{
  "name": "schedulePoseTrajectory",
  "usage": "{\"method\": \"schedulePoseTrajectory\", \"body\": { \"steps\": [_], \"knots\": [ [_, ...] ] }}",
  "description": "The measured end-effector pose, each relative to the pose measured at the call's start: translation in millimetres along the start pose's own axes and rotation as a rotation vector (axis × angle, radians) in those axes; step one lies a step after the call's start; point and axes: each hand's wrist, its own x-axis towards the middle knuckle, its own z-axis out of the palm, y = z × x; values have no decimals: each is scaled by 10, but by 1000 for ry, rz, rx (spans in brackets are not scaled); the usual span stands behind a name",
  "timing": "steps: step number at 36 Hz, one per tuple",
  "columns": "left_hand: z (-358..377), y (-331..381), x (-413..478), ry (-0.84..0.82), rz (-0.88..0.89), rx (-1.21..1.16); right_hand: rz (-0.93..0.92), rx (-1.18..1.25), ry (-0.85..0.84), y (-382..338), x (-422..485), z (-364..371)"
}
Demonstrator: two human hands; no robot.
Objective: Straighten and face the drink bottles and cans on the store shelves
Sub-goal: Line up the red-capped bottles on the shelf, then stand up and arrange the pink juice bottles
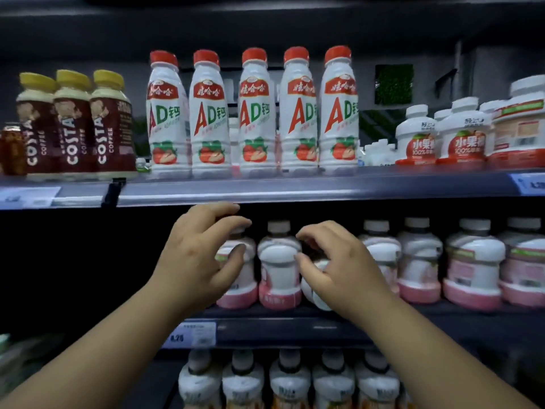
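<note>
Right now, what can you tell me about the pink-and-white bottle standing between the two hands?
The pink-and-white bottle is a squat, ribbed plastic bottle with a pale cap, white shoulders and a pink band around its base. It stands upright at the front of the middle shelf, in a row of similar bottles. The left hand wraps its left neighbour; the right hand's fingertips reach its right side, though contact is unclear.

dim dark store shelving (295, 188)

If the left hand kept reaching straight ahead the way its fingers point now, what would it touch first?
Most likely the pink-based bottle directly behind the left hand; its fingers curl around the cap and shoulder, seemingly touching or nearly so, though depth is unclear.
</note>
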Motion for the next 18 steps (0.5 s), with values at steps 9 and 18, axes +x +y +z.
{"method": "schedulePoseTrajectory", "body": {
  "steps": [9,18],
  "knots": [
    [-26,-395,-680,-12,-261,6,22,-112,-28,-301,-37,549],
    [204,-738,-884,-106,-794,-386,42,-358,-160,-644,230,855]
  ]
}}
